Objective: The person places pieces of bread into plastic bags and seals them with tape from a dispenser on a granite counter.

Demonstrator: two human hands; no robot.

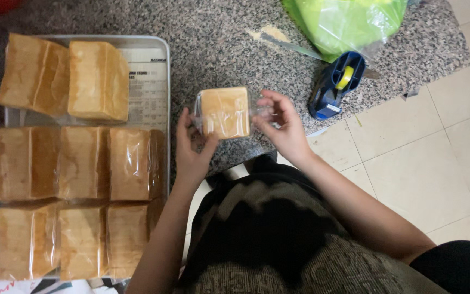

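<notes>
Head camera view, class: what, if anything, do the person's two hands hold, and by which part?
Both hold one bagged bread loaf over the granite counter. The left hand grips its left side; the right hand fingers pinch the clear plastic at its right end.

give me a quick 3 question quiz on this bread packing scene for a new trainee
1. True or false: the left hand and right hand both hold the bagged loaf over the granite counter.
2. What sits just to the right of the right hand? A) a blue tape dispenser B) a red kettle C) a wooden board
3. Fill in: the other wrapped loaves rest on a metal ____ at the left.

Key
1. True.
2. A, the blue tape dispenser, below the green plastic bag.
3. Tray.
</notes>
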